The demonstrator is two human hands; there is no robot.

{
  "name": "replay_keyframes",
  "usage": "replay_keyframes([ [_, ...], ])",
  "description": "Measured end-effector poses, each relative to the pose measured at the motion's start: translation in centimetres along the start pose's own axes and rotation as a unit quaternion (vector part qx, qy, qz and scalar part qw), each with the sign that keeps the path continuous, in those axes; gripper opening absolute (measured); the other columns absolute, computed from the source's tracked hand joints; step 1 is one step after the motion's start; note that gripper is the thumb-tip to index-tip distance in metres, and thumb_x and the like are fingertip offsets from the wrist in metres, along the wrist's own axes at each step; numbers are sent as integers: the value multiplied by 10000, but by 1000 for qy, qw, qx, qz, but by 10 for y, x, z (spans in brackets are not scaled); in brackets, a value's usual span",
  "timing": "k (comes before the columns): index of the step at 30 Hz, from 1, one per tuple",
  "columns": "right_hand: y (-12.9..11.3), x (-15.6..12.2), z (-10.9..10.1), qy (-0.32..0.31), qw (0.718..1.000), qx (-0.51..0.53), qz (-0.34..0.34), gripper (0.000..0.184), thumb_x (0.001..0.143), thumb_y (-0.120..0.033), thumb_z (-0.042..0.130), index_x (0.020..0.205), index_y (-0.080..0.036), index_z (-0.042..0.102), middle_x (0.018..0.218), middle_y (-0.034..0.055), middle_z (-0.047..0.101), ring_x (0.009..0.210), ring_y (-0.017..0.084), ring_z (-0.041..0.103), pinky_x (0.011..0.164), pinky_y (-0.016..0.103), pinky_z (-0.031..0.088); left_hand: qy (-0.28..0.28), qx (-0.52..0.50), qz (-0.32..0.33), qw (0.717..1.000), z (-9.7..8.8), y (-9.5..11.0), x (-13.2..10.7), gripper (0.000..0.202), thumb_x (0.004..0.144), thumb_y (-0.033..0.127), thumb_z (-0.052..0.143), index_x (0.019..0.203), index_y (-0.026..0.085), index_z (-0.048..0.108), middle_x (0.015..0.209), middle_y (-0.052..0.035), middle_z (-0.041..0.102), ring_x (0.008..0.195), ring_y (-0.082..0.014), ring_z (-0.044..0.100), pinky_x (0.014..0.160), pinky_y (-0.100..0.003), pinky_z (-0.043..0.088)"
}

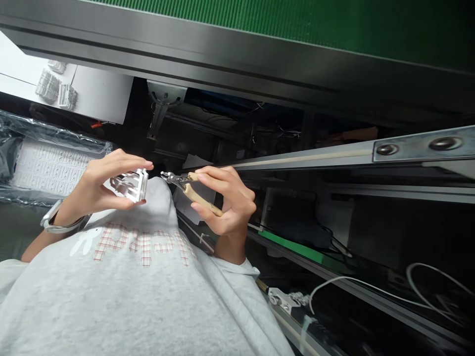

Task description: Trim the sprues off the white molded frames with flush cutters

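Note:
My left hand grips a small stack of white plastic frames between thumb and fingers, held on edge in front of my chest. In my right hand is a pair of nippers with cream-coloured handles, their metal jaws pointing left toward the frames. A short gap separates the jaws from the white plastic. The nippers' handles are spread apart, with my thumb on the lower one and my fingers on the upper one.
Above runs a green conveyor belt with a metal side rail. More white parts stand on a white surface at the upper left. A plastic-lined box of white pieces is on the left. A metal bar and white cable are on the right.

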State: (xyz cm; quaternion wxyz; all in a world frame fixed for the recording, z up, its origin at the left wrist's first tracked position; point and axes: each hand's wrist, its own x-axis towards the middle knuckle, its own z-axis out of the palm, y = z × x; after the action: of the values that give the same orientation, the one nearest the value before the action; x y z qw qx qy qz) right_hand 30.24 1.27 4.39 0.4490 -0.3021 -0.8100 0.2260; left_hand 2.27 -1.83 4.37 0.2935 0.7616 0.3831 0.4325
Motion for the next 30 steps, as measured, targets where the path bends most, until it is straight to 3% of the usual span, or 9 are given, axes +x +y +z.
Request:
replay_keyframes([
  [3,0,0,0,1,1000,-6,-5,383,858,-328,734,1225,-221,707,1089,117,793,937,284,751,770,472,577,27,-20,-10,999,2,0,-1,633,813,293,852,1406,295,629,1180,-72,774,984,-238,731,781,-351,560],
  [8,0,1,1,-7,1000,-7,-11,381,866,-329,720,1231,-221,696,1075,110,800,944,281,763,770,463,582,58,-22,82,995,10,3,0,678,806,382,864,1430,318,608,1159,-73,786,949,-251,762,748,-361,567],
  [13,0,0,1,-13,1000,5,-1,364,878,-365,709,1217,-234,698,1076,106,798,925,274,762,756,456,580,-4,18,108,994,6,0,1,567,886,398,804,1414,292,627,1226,-99,767,949,-244,750,765,-370,566],
  [16,1,-2,1,-8,1000,17,7,369,870,-354,722,1215,-224,704,1076,115,795,928,275,758,766,456,576,13,36,113,993,-3,-7,-1,642,867,438,820,1451,287,600,1323,-91,724,993,-248,725,770,-389,545],
  [21,2,-4,1,8,999,29,12,376,883,-402,705,1220,-235,700,1075,102,788,919,275,757,757,453,585,45,48,78,995,-10,-14,-3,678,850,396,850,1460,256,587,1401,-55,670,1108,-250,675,855,-407,530],
  [26,-13,-3,2,1,999,19,28,398,888,-400,721,1253,-249,678,1119,99,775,977,272,748,767,451,618,100,78,34,991,2,-9,-1,668,846,372,859,1450,257,598,1286,-24,731,1029,-208,677,808,-375,562],
  [30,-27,-2,5,-9,999,-14,30,440,852,-331,791,1266,-243,668,1112,85,778,961,250,750,760,416,644,108,73,-9,991,8,-5,-2,667,865,360,843,1459,236,567,1270,-32,736,1033,-219,698,843,-401,599],
])
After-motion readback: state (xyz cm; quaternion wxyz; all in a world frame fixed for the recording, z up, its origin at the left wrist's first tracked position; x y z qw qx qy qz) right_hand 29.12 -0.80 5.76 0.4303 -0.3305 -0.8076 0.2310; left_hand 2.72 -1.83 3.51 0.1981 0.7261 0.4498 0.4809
